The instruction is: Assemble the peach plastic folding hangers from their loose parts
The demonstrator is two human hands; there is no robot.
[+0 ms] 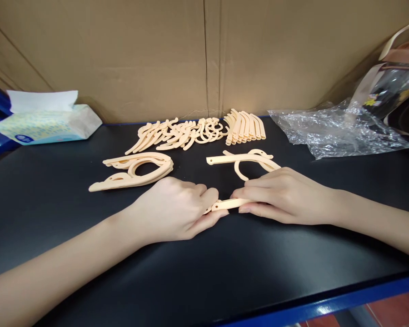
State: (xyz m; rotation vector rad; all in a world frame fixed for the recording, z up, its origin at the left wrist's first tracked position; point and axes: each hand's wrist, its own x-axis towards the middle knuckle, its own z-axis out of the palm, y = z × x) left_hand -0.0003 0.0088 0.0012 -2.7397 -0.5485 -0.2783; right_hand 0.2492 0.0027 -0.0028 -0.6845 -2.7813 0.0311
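Note:
Low over the front half of the table, both hands grip cream plastic folding-hanger arms (230, 205). My left hand (180, 209) is closed around the left end, its thumb pressed beneath the joint where two pieces with small holes meet. My right hand (286, 195) pinches the other end from the right; its fingers hide that part. Just beyond the right hand lie a loose hanger arm (225, 159) and a curved hook piece (238, 170). Behind the left hand rests a stack of folded hangers (150, 175).
Along the back are a pile of loose hanger parts (177, 134) and a row of hanger arms (247, 126). A tissue pack (51, 125) stands at back left. Clear plastic wrap (337, 131) and a bag (391, 81) occupy the back right. A cardboard wall (139, 54) closes the rear.

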